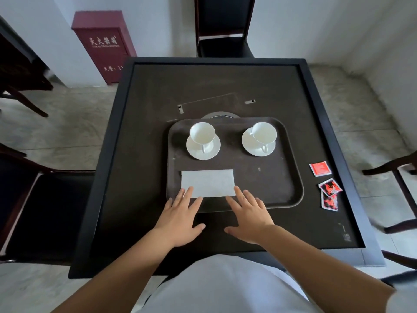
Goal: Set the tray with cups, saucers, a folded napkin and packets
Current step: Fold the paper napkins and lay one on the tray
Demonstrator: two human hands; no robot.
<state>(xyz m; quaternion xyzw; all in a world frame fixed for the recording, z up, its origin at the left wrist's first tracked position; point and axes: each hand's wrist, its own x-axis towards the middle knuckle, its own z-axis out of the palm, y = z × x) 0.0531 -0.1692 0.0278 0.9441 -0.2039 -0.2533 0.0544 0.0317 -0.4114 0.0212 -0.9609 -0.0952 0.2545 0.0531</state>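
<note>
So the dark tray (291,177) is sitting in the middle of a dark square table (144,154), and most of the setup is on it. Two white cups are standing upright on their saucers along the far side: left cup (202,133) on the left saucer (193,151), right cup (264,132) on the right saucer (248,144), both handles pointing toward the person.

The white napkin (207,182) is lying flat as a rectangle on the near left part of the tray. Both hands are hovering palm down right at its near edge. The left hand (180,219) is reaching the near left corner, fingers straight and spread apart, tips touching or overlapping the napkin. The right hand (250,216) is doing the same at the near right corner, fingers also spread apart and straight, tips right at the edge. Neither is gripping anything.

The packets aren't on the tray, they're lying on the table just off its right side: a red packet (319,168) farther away, and two black-and-red packets (330,194) nearer, overlapping each other.

A black chair (224,26) is standing across the table, and a red cabinet (105,44) is standing against the wall at far left.
</note>
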